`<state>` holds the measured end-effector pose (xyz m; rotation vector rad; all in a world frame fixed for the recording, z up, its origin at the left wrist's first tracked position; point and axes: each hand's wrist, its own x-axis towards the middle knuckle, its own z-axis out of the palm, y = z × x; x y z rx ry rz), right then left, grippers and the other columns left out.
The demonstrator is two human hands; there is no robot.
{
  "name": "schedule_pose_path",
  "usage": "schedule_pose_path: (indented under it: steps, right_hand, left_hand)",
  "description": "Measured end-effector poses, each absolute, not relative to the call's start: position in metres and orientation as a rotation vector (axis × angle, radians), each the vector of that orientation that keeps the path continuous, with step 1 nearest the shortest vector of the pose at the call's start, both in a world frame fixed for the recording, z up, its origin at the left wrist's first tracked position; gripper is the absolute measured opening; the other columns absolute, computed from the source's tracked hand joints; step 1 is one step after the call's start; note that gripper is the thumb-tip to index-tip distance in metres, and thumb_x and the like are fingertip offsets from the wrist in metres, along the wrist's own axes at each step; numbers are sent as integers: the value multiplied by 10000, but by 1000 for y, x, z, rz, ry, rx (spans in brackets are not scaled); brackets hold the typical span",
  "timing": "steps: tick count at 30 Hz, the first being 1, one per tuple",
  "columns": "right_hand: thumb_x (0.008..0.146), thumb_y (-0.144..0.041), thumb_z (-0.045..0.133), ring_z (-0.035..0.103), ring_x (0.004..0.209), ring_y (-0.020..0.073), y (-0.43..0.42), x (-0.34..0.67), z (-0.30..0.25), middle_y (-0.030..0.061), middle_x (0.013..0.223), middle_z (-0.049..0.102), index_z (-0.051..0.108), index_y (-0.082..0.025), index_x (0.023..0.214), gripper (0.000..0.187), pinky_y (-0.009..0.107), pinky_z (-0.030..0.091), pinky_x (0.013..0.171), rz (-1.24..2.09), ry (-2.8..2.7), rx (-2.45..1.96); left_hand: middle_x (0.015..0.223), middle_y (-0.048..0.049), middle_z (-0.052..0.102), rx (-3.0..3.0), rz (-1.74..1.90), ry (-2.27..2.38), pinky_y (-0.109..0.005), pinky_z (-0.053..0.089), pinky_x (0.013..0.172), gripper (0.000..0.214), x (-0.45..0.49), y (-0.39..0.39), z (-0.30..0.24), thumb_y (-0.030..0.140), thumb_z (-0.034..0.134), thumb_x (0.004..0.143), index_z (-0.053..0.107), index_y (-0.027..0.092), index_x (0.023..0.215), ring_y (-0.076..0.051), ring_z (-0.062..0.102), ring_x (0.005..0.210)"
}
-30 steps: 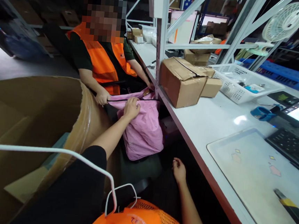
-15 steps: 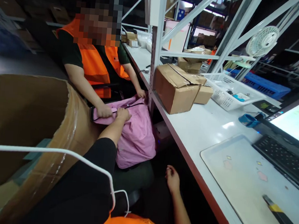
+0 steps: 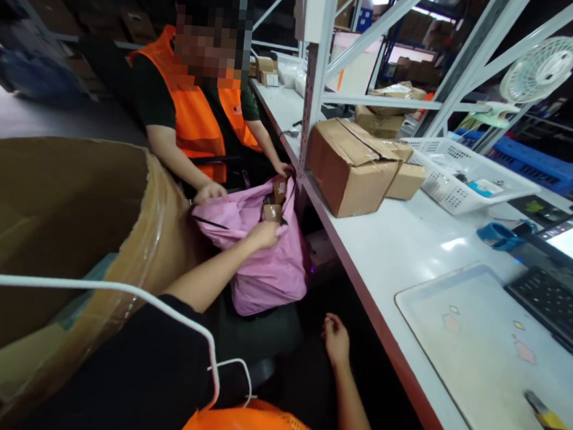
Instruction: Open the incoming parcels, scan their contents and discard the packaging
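A pink garment with brown hang tags is held up between me and a seated co-worker in an orange vest. My left hand is closed on the pink cloth just below the tags. The co-worker's two hands grip its upper edge, one at the left and one at the right. My right hand hangs low under the table edge, fingers loosely curled, holding nothing that I can see.
A large open cardboard box wrapped in film stands at my left. On the white table are brown cartons, a white basket, a blue tape dispenser, a keyboard, a mat and a fan.
My left hand has moved right and down along the pink garment, from its top edge to below the tags. The co-worker's hands lifted the garment's top, showing the tags.
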<state>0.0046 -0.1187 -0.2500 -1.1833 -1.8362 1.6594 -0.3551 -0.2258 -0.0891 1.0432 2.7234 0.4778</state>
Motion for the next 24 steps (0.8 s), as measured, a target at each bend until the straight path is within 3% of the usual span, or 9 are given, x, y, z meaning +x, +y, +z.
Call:
schedule_pose_path:
  steps: [2, 7, 13, 17, 18, 20, 22, 24]
  right_hand:
    - [745, -809, 623, 599, 544, 189, -119, 3, -244, 18, 650, 618, 738, -156, 994, 708, 314, 511, 553, 1659, -1844, -1189]
    - [782, -820, 601, 649, 630, 207, -126, -16, -219, 65, 754, 697, 741, -120, 1068, 769, 326, 559, 607, 1635, -1941, -1166]
    - [996, -681, 495, 755, 1105, 255, -127, -71, -174, 163, 1206, 778, 653, -103, 1423, 736, 323, 592, 931, 1573, -2167, -1119]
    - [955, -606, 711, 735, 1223, 279, -125, -103, -156, 172, 1307, 762, 553, -117, 1575, 805, 344, 538, 1063, 1525, -2409, -1119]
    - [920, -556, 785, 728, 1241, 293, -126, -108, -157, 175, 1312, 761, 569, -129, 1566, 804, 357, 531, 1077, 1506, -2477, -1128]
    - [913, -445, 834, 718, 1256, 310, -127, -112, -162, 178, 1279, 770, 677, -142, 1441, 629, 397, 526, 1095, 1457, -2596, -1177]
    - [991, -400, 766, 728, 1212, 286, -123, -107, -170, 149, 1229, 777, 748, -155, 1271, 373, 442, 548, 1083, 1397, -2677, -1259]
    - [1055, -413, 690, 736, 1144, 247, -112, -95, -178, 106, 1211, 767, 745, -163, 1212, 299, 464, 583, 1044, 1319, -2715, -1343]
  left_hand:
    - [1077, -169, 811, 1143, 348, 2619, -417, 594, 911, 212, -293, -235, -99, 237, 723, 899, 765, 224, 1106, -384, 786, 1077]
    - [1095, -198, 803, 1260, 130, 2424, -442, 613, 932, 557, -167, -256, -119, 13, 683, 811, 663, 119, 1358, -384, 788, 1093]
    - [1183, -237, 767, 1293, 47, 2340, -456, 604, 970, 543, -121, -260, -110, 64, 639, 874, 571, 71, 1413, -382, 769, 1146]
    - [1100, -218, 782, 1281, 29, 2280, -444, 609, 922, 548, -106, -277, -110, 54, 609, 873, 567, 61, 1420, -378, 785, 1090]
    - [1098, -217, 783, 1285, 33, 2260, -444, 609, 913, 536, -106, -280, -113, 65, 599, 888, 572, 66, 1423, -375, 787, 1080]
    - [1073, -206, 789, 1301, 47, 2199, -439, 613, 874, 429, -113, -282, -118, 143, 609, 935, 639, 90, 1359, -371, 794, 1029]
    - [984, -166, 799, 1324, 77, 2114, -406, 615, 798, 282, -137, -274, -124, 306, 663, 970, 746, 134, 1177, -344, 798, 909]
    - [916, -121, 800, 1345, 146, 2068, -363, 607, 760, 296, -176, -257, -130, 446, 678, 981, 795, 174, 1004, -294, 782, 823]
